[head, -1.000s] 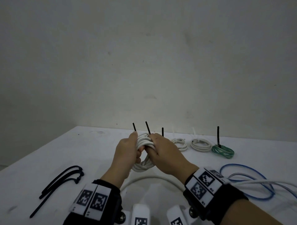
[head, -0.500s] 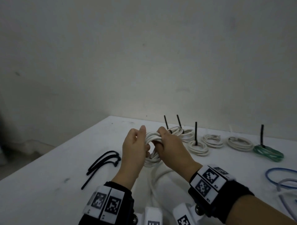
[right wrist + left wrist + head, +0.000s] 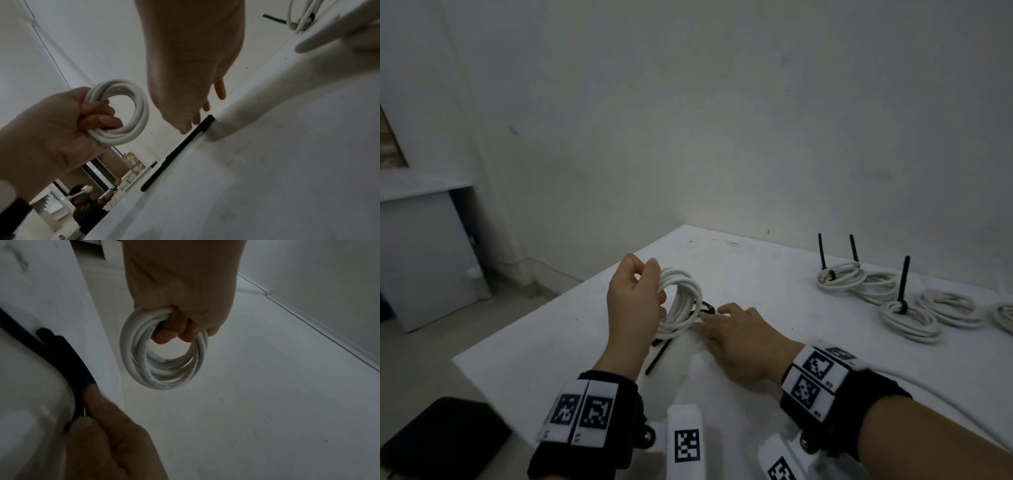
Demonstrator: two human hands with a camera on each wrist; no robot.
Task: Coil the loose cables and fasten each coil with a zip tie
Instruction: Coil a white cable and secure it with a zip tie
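Observation:
My left hand (image 3: 635, 298) grips a white cable coil (image 3: 681, 301) and holds it upright just above the white table (image 3: 756, 281); its fingers curl through the loop (image 3: 164, 350). Just right of the coil, my right hand (image 3: 726, 322) lies low over the table with its fingers stretched out. Its fingertips (image 3: 195, 123) touch a bunch of black zip ties (image 3: 705, 308) that lies on the table. One zip tie (image 3: 179, 151) runs out from under the fingertips. The coil in my left hand carries no tie that I can see.
Several tied white coils (image 3: 842, 277) (image 3: 909, 317) with upright black tie tails sit at the back right. A loose white cable (image 3: 928, 397) trails behind my right wrist. The table's left edge (image 3: 517, 329) drops to the floor, where a dark object (image 3: 445, 435) lies.
My right hand has let go of the coil and dropped to the zip ties. My left hand now holds the coil alone. The view has swung left.

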